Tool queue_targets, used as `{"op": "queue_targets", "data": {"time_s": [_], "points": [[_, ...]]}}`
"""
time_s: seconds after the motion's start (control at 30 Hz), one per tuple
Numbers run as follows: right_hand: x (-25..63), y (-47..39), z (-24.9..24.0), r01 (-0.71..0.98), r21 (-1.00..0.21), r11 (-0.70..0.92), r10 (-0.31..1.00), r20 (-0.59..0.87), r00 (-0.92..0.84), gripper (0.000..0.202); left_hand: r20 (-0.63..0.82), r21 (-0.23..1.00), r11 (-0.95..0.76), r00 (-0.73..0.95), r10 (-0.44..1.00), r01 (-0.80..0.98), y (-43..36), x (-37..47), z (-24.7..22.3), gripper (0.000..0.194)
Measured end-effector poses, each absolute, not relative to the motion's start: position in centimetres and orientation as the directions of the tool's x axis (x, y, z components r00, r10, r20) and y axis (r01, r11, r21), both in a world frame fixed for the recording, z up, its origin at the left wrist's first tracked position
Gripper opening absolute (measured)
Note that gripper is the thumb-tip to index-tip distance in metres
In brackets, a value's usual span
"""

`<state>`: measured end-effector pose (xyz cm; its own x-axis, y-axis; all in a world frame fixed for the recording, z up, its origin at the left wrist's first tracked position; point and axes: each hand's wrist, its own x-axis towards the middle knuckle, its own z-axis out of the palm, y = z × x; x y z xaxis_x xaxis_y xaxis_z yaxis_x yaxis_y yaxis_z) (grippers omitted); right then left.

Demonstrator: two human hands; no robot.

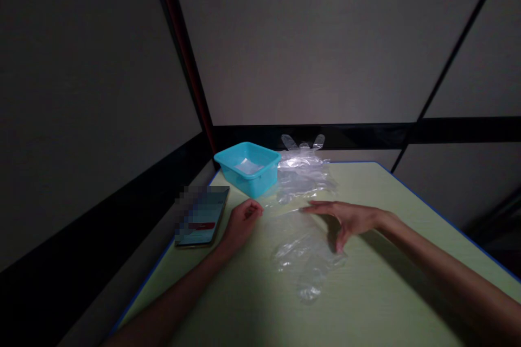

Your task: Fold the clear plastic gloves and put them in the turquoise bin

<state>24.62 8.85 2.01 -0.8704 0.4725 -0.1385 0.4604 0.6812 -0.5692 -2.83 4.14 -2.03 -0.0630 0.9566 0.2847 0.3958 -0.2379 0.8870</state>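
A clear disposable plastic glove [303, 249] lies spread and wrinkled on the table in front of me. My left hand [244, 218] is closed, its fingertips pinching at the far left edge of that glove. On the other side, my right hand [345, 219] is open, thumb and fingers spread wide. Its fingertips reach over the glove's right part, and the thumb points down close to the plastic. Behind both hands lies a loose pile of similar clear gloves [303, 176], some fingers sticking up at the back.
A turquoise plastic basket [256, 181] with something pale and clear inside stands at the back left, against the gloves. A phone or tablet [203, 222] lies left of my left hand. Walls close in behind and to the left of the pale green table [391, 293].
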Motion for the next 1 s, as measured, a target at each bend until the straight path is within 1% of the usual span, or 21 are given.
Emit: {"op": "queue_targets", "data": {"time_s": [0.1, 0.17, 0.23, 0.37, 0.57, 0.67, 0.73, 0.8, 0.83, 0.9, 1.0], "points": [[24.1, 10.0, 1.8, 0.481, -0.560, 0.675, 0.416, -0.250, -0.875, 0.102, 0.282, 0.889, -0.243, -0.046, 0.958, 0.387, 4.2, -2.7, -2.0, 0.012], [24.1, 10.3, 1.4, 0.474, -0.553, 0.686, 0.389, -0.272, -0.880, 0.105, 0.279, 0.891, -0.247, -0.029, 0.960, 0.381, 4.2, -2.7, -2.1, 0.012], [24.3, 10.2, 0.9, 0.456, -0.531, 0.714, 0.389, -0.241, -0.889, 0.106, 0.274, 0.892, -0.250, -0.011, 0.962, 0.377, 4.1, -2.7, -2.3, 0.012], [25.1, 8.9, -0.1, 0.444, -0.496, 0.746, 0.429, -0.151, -0.890, 0.103, 0.259, 0.893, -0.247, 0.019, 0.966, 0.376, 4.1, -2.7, -2.5, 0.011], [27.0, 5.0, -0.6, 0.538, -0.541, 0.647, 0.556, -0.148, -0.818, 0.105, 0.256, 0.886, -0.255, 0.050, 0.965, 0.388, 4.1, -2.6, -2.6, 0.010], [27.6, 4.0, -0.4, 0.554, -0.565, 0.611, 0.593, -0.137, -0.794, 0.103, 0.261, 0.879, -0.262, 0.057, 0.964, 0.399, 3.9, -2.4, -2.4, 0.008], [27.6, 3.8, -0.4, 0.535, -0.600, 0.595, 0.623, -0.076, -0.778, 0.098, 0.279, 0.854, -0.281, 0.071, 0.958, 0.438, 3.8, -2.3, -2.3, 0.008], [27.2, 3.8, -0.5, 0.517, -0.601, 0.610, 0.656, 0.017, -0.754, 0.089, 0.319, 0.792, -0.326, 0.105, 0.942, 0.516, 3.5, -2.2, -2.2, 0.011], [26.8, 3.7, -0.6, 0.517, -0.573, 0.636, 0.661, 0.057, -0.749, 0.085, 0.346, 0.749, -0.358, 0.132, 0.929, 0.558, 3.3, -2.1, -2.2, 0.012], [26.1, 3.5, -1.0, 0.525, -0.466, 0.713, 0.635, 0.111, -0.764, 0.081, 0.385, 0.660, -0.429, 0.214, 0.898, 0.617, 3.0, -1.8, -2.2, 0.017], [25.2, 3.1, -1.9, 0.513, -0.307, 0.801, 0.570, 0.129, -0.812, 0.082, 0.364, 0.541, -0.525, 0.380, 0.851, 0.657, 2.4, -1.5, -2.3, 0.029]]}}
